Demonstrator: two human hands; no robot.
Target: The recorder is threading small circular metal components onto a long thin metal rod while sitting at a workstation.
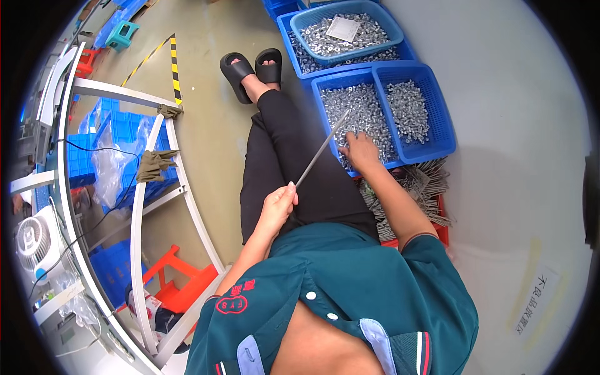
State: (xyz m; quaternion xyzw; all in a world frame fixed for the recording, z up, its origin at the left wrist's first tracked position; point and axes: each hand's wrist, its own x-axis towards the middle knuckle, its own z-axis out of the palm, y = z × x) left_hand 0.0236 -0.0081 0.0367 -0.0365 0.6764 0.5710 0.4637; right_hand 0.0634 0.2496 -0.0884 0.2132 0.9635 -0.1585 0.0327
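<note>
My left hand (277, 209) is closed around the lower end of a thin grey metal rod (320, 153). The rod slants up and right over my lap, its far end above a divided blue basket (431, 150). My right hand (361, 153) reaches over the basket's near edge into the left compartment. Its thumb and fingers are apart, touching a heap of small silvery metal fittings (356, 106); no held piece shows. More small metal parts (407, 112) fill the right compartment.
Beyond stands a light-blue basket (400, 34) of metal parts with a white label. Thin metal pieces (425, 190) lie in a red bin (444, 232) beside my right forearm. A white wall is at right. At left stand a white metal frame (194, 219), red stool (181, 287) and blue crates (122, 131).
</note>
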